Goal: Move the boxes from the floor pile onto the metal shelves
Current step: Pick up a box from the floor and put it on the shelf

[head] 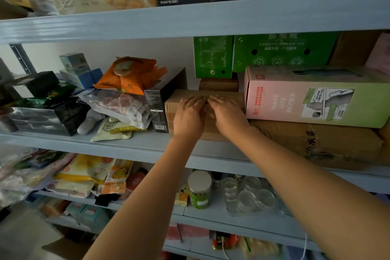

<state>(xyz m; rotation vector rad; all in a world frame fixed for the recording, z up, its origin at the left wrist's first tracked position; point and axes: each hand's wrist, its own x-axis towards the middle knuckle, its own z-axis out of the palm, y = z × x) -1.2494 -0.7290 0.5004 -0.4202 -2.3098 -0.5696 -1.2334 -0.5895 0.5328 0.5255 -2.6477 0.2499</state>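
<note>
A brown cardboard box [226, 96] stands on the middle metal shelf [135, 143], wedged between a dark upright box [160, 101] on its left and a pink-and-green box [312, 95] on its right. My left hand [188, 117] lies flat against the brown box's front face with fingers straight. Beside it, my right hand [226, 115] presses the same face, fingers extended up to the box's top edge. Both forearms reach up from below.
A large brown carton [316, 143] lies under the pink box. Green boxes [263, 55] stand behind. Snack bags [126, 76] and dark boxes [42, 107] crowd the shelf's left. The lower shelf holds a green jar [199, 190], clear jars [247, 196] and packets.
</note>
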